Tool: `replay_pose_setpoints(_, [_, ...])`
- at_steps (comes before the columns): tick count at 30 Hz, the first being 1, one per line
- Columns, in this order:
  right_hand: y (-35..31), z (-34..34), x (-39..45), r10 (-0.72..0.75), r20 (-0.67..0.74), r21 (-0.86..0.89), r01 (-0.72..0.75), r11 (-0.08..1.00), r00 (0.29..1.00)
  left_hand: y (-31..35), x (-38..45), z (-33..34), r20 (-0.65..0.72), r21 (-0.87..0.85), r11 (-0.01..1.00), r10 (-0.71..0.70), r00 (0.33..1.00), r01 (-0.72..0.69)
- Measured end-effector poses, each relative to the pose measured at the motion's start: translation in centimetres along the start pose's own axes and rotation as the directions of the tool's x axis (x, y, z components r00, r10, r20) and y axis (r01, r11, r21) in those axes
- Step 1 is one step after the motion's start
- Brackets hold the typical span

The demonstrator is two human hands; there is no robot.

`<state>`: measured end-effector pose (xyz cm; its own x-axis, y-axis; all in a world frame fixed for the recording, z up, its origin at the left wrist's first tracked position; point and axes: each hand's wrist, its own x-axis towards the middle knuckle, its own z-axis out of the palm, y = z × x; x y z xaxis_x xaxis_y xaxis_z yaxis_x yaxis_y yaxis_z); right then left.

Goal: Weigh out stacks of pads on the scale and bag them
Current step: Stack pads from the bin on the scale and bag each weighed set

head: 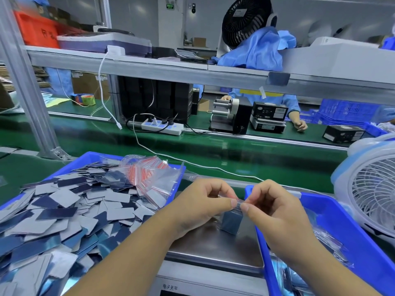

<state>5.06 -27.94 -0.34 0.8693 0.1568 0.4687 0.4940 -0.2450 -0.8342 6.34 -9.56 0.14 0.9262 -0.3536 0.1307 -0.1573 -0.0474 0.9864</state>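
Above the steel pan of the scale (213, 246), my left hand (203, 206) and my right hand (271, 208) pinch the top edge of a small clear bag (232, 221) that holds a stack of blue-grey pads. The bag hangs between my thumbs, its bottom close to the pan; whether it touches the pan I cannot tell. A blue tray (89, 158) on the left is heaped with loose grey and blue pads (64, 210). Several empty zip bags with red strips (149, 174) lie on that heap.
A second blue tray (333, 212) at the right holds filled bags (327, 238). A white fan (372, 189) stands at the far right. A white cable (192, 163) runs across the green belt behind the trays. Another person sits beyond the belt by a label dispenser (230, 116).
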Motion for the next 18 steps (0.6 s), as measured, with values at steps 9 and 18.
replay_pose_setpoints(9, [-0.3, -0.1, 0.2, 0.047, 0.072, 0.061, -0.051, 0.997, 0.996, 0.0, 0.4, -0.6, 0.014, 0.064, 0.994, 0.093, 0.996, -0.094])
replay_pose_setpoints(18, [-0.7, -0.3, 0.0, 0.072, 0.098, 0.093, -0.081, 0.992, 0.993, 0.6, 0.0, -2.8, 0.015, 0.110, 0.992, 0.054, 0.998, -0.055])
